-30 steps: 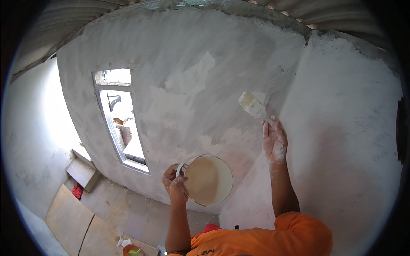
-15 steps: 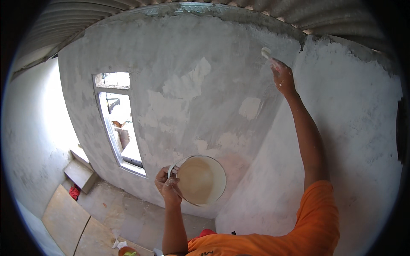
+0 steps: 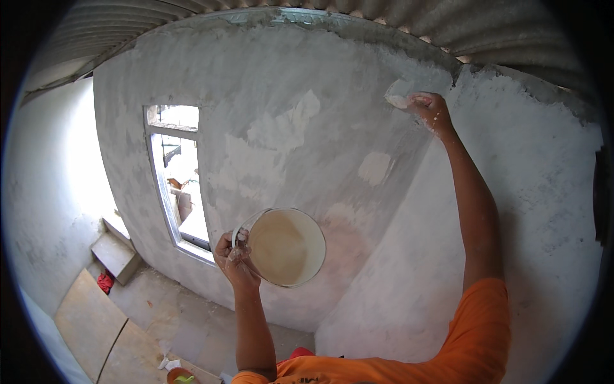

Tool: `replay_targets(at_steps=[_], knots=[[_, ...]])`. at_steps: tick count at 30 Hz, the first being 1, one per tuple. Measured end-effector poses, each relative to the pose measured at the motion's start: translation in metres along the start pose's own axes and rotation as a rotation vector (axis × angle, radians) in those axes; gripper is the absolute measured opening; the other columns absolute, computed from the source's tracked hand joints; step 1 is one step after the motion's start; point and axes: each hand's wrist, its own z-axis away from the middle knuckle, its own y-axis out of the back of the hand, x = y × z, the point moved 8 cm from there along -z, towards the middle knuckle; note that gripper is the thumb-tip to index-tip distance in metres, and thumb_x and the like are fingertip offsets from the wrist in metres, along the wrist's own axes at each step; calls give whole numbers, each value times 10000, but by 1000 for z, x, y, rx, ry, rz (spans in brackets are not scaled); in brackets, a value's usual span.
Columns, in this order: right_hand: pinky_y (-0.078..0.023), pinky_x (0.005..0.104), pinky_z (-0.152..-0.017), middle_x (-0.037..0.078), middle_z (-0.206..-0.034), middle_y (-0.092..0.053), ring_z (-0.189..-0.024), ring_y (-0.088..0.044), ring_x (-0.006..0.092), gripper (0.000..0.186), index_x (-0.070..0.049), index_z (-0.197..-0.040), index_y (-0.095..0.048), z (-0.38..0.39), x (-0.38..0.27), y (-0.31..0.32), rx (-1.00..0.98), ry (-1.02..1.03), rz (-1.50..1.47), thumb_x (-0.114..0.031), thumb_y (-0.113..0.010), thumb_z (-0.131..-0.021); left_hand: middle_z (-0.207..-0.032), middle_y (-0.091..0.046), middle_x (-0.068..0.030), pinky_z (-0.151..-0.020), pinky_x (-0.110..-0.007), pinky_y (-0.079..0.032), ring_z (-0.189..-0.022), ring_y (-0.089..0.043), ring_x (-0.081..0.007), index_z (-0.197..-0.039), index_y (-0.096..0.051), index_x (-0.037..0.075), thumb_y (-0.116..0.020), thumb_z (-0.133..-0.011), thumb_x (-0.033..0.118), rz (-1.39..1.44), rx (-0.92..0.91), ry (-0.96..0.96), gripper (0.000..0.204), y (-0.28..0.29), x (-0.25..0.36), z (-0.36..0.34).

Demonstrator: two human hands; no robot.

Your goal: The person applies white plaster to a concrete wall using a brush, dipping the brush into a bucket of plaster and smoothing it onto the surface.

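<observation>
My left hand [image 3: 238, 261] is closed on the pale handle at the left side of a round white pail [image 3: 314, 251]. The pail is tipped so that its beige inside faces up, and I cannot make out how much is in it. High at the right, my right hand [image 3: 432, 112] has its fingers closed around a small pale hand tool [image 3: 397, 101]. It lies against the grey plastered wall [image 3: 348, 121] near the corner, beside a damp-looking patch. Its exact kind is too small to tell. Splashes of white stuff mark both hands.
A window opening [image 3: 178, 173] is in the wall at left. Below it stand a grey block-like ledge [image 3: 115, 253], a red cloth [image 3: 105, 281] and tan boards [image 3: 89, 313]. An orange bowl [image 3: 178, 376] sits at the bottom edge. Corrugated roofing [image 3: 441, 29] hangs above.
My left hand and the pail have moved up and to the left. The right hand has come slightly right, and the tool in it now points more sideways on the wall.
</observation>
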Motion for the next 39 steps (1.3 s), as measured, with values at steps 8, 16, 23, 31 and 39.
replay_targets(at_steps=[8, 16, 23, 31, 39], knots=[[-535, 330, -858, 162, -1050, -742, -981, -704, 226, 264, 29, -1136, -711, 8, 7, 4, 15, 98, 124, -125, -660, -928, -970, -655, -136, -669, -184, -518, -789, -619, -133, -939, -618, -35, -682, -742, 74, 97, -73, -93, 234, -42, 15, -7], [-544, 343, -821, 180, -979, -751, -886, -727, 261, 259, 18, -1075, -729, -23, -17, 30, 340, 85, 157, -173, -692, -905, -909, -664, -108, -707, -217, -523, -783, -620, -133, -909, -612, -3, -734, -748, 95, 107, -31, -14, 224, 1, 4, -1], [-529, 299, -845, 133, -969, -754, -882, -707, 186, 256, 15, -1093, -719, -25, 28, 61, 381, 16, -230, -91, -661, -866, -915, -664, -107, -706, -216, -546, -802, -645, -163, -928, -620, -15, -677, -720, 40, 26, -15, -20, 223, 21, 10, -2], [-531, 320, -875, 185, -1063, -742, -950, -713, 208, 279, 27, -1131, -704, -15, -8, 14, 105, 79, -61, -145, -683, -913, -920, -658, -125, -767, -237, -571, -879, -664, -196, -938, -611, -26, -628, -704, 32, -121, 45, -57, 242, 45, 16, 3], [-528, 355, -906, 188, -1052, -737, -995, -710, 272, 257, 27, -1115, -712, -13, -26, -31, 14, 115, 128, -167, -648, -959, -931, -655, -122, -743, -232, -550, -856, -651, -175, -949, -602, -25, -650, -731, 54, -39, 32, -62, 238, 48, 13, 10]])
